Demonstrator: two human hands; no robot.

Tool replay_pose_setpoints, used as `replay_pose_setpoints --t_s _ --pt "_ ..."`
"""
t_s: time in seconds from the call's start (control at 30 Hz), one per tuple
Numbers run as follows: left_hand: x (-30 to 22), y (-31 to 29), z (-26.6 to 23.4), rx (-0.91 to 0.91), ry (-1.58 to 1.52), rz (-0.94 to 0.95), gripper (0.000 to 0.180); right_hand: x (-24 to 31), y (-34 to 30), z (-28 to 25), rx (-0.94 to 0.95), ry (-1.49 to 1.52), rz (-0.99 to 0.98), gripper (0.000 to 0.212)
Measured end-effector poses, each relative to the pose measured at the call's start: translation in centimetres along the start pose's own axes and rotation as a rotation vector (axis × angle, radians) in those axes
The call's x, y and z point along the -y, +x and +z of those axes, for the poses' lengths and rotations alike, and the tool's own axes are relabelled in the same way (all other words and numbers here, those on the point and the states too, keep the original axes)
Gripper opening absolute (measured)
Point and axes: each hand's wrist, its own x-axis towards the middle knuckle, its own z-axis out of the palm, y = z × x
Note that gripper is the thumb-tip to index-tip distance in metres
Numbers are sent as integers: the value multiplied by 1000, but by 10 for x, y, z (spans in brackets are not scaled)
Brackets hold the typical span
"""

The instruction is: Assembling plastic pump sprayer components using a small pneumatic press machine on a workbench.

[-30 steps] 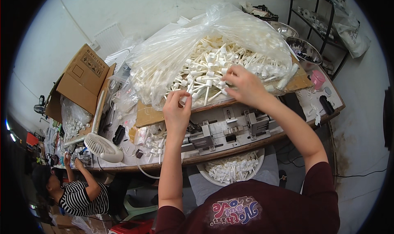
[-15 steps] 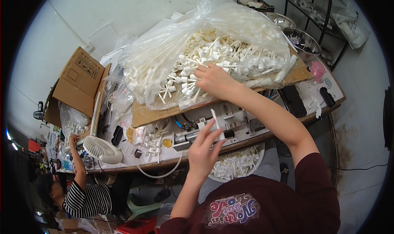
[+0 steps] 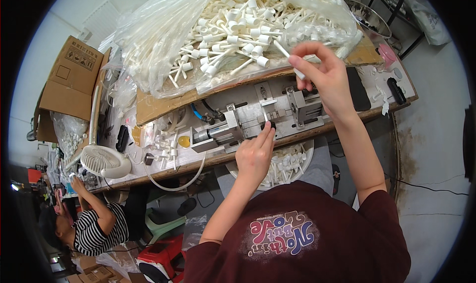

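In my raised right hand (image 3: 325, 72) a white plastic stem piece (image 3: 281, 49) is pinched between thumb and fingers, right of the heap of white capped stems (image 3: 233, 27). My left hand (image 3: 255, 156) is at the front of a metal clamping fixture (image 3: 230, 124) on the bench, index and middle fingers stretched together. Their tips meet the near end of a slim white stem (image 3: 265, 113) lying in the fixture, beside a black knob (image 3: 271, 125). The left thumb is hidden. The heap spills from a clear plastic bag (image 3: 153, 50) on flattened cardboard (image 3: 148, 107).
A tub of white pieces (image 3: 292, 166) sits below the bench edge. At left are a white fan (image 3: 104, 161), an open carton (image 3: 69, 74) and a co-worker in a striped top (image 3: 101, 228). A pink cup (image 3: 386, 55) and black case (image 3: 395, 90) lie at right.
My right hand has left the heap, moving right with a white stem piece. The left hand has brought its white piece down to the fixture. The view has shifted toward the bench front.
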Motion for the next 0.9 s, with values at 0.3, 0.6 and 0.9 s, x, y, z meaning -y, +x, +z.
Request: replay_pose_setpoints --t_s 0.3,0.6,0.9 --pt "0 9 -8 99 -54 -46 25 -26 -54 -6 145 178 -35 29" --pt "4 23 -18 67 -158 -79 29 -64 -101 -3 12 -637 -378 28" --pt "38 141 -54 -440 140 165 22 -102 -112 9 317 -1043 -600 29"
